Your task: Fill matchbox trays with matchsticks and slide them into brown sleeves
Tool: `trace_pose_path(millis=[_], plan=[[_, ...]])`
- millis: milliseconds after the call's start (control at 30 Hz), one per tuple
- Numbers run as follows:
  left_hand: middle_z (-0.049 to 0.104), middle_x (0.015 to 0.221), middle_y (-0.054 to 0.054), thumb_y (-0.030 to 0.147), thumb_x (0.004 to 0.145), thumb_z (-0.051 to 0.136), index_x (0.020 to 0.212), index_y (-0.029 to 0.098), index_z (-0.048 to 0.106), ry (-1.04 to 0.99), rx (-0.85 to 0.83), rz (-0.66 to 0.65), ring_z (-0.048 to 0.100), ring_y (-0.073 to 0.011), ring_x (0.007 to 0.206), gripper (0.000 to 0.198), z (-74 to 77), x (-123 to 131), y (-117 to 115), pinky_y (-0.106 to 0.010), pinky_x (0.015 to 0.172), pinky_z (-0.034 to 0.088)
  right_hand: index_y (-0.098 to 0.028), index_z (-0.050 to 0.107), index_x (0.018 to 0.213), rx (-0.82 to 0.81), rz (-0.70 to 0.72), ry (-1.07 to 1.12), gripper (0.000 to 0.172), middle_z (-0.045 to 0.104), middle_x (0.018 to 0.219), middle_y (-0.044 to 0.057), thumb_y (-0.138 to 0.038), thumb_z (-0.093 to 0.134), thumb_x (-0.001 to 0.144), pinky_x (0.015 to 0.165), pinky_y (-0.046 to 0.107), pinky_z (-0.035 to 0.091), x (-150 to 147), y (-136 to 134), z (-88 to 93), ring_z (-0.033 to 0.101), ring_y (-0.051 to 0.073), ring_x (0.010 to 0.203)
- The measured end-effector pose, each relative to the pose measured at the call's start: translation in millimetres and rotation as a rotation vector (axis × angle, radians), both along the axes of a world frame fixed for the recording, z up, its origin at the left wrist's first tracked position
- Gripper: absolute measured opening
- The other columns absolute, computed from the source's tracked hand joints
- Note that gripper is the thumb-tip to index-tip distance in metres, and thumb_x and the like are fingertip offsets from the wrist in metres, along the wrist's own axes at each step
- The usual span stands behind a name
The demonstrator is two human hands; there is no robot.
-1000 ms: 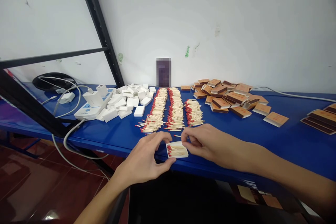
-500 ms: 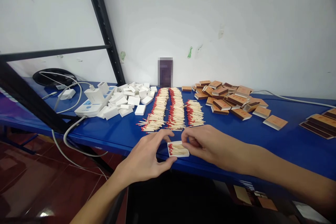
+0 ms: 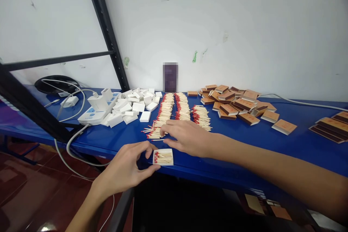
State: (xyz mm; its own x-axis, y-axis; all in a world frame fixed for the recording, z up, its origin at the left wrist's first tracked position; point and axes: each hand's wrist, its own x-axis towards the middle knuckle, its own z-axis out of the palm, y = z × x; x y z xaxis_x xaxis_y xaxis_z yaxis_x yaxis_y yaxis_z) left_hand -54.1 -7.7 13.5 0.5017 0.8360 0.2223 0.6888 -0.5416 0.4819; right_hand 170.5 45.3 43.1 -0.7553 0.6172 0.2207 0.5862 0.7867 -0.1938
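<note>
A small white matchbox tray point(image 3: 163, 157), partly filled with red-tipped matches, lies near the front edge of the blue table point(image 3: 272, 145). My left hand point(image 3: 127, 166) pinches the tray's left end between thumb and fingers. My right hand point(image 3: 185, 137) reaches left over the near ends of the rows of loose matches point(image 3: 174, 114), its fingertips down on the matches of the left row. Whether those fingers hold any matches is hidden.
A heap of empty white trays point(image 3: 136, 106) lies left of the matches. Brown matchbox sleeves point(image 3: 236, 103) are piled to the right, more at the far right point(image 3: 330, 125). A white power strip point(image 3: 94, 110) with cables and a black diagonal frame bar point(image 3: 106, 29) stand at left.
My left hand slid the tray to the left along the front edge. My right hand left the tray and moved up to the near end of the match rows.
</note>
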Motion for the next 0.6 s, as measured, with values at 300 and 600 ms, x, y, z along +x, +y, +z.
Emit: trace_pose_path(millis=[300, 600], plan=[[0.066, 0.092, 0.002, 0.034, 0.085, 0.066, 0.076, 0.02, 0.038, -0.045, -0.071, -0.013, 0.037, -0.008, 0.06, 0.032, -0.5, -16, 6, -0.022, 0.055, 0.033, -0.017, 0.067, 0.095, 0.035, -0.024, -0.128, 0.014, 0.07, 0.098, 0.007, -0.023, 0.054, 0.095, 0.061, 0.029, 0.034, -13, 6, -8.4, 0.062, 0.02, 0.087], [0.046, 0.069, 0.006, 0.039, 0.081, 0.07, 0.097, 0.021, 0.058, -0.046, -0.067, 0.041, 0.035, -0.0098, 0.059, 0.027, -3.3, -19, 11, -0.022, 0.054, 0.031, -0.019, 0.065, 0.086, -0.055, -0.081, -0.025, 0.011, 0.071, 0.087, 0.004, -0.021, 0.055, 0.091, 0.062, 0.028, 0.033, -11, 6, -18.4, 0.062, 0.018, 0.078]])
